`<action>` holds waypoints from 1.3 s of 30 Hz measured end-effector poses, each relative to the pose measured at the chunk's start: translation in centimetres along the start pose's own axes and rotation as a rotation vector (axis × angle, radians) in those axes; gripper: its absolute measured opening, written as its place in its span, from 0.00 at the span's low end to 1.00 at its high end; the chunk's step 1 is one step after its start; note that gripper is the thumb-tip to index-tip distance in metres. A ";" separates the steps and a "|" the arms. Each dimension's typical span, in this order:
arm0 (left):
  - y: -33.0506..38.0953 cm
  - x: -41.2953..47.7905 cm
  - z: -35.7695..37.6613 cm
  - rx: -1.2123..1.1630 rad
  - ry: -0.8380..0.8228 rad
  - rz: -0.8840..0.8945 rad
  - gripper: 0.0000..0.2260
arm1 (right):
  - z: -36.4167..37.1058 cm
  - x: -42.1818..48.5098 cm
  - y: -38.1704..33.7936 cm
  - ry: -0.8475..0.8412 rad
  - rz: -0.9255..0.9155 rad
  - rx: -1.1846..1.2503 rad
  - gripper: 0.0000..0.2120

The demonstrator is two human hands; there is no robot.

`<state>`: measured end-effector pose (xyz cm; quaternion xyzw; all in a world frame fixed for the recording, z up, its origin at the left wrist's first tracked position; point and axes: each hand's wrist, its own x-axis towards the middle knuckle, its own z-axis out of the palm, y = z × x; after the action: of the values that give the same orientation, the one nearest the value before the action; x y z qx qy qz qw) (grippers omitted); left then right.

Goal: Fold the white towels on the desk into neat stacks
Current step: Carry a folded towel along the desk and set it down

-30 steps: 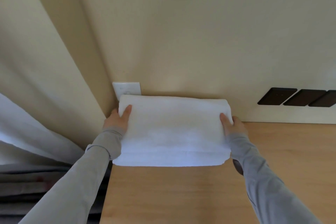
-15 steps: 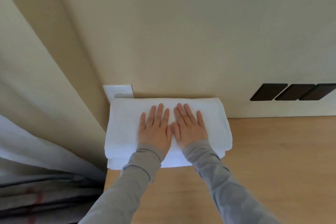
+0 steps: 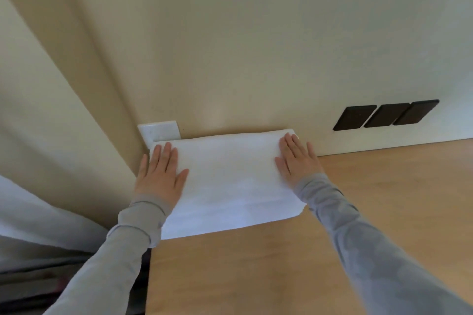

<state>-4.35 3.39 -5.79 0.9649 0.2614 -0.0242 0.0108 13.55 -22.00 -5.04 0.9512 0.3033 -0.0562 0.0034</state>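
Observation:
A stack of folded white towels (image 3: 227, 181) lies in the back left corner of the wooden desk (image 3: 332, 250), against the wall. My left hand (image 3: 160, 174) lies flat on the stack's left end, fingers straight. My right hand (image 3: 297, 161) presses flat on the right end, fingers pointing at the wall. Both arms wear grey sleeves. The stack's front edge shows layered folds.
A white wall plate (image 3: 160, 130) sits behind the stack's left corner. Three dark plates (image 3: 384, 115) are set in the wall at the right. Left of the desk hang a beige curtain (image 3: 51, 123) and white fabric (image 3: 38, 220).
Both hands have slid apart from the middle of the stack's top to its two ends. A second ago they held the stack by its sides.

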 end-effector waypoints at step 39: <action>69.2 -19.6 -21.1 -0.149 0.317 0.931 0.26 | -20.9 -42.8 47.4 0.491 0.516 -0.018 0.27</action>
<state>14.59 -65.54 16.85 0.9677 -0.1976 0.1489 0.0493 8.45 -84.53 19.05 0.9816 0.0454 0.1794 -0.0471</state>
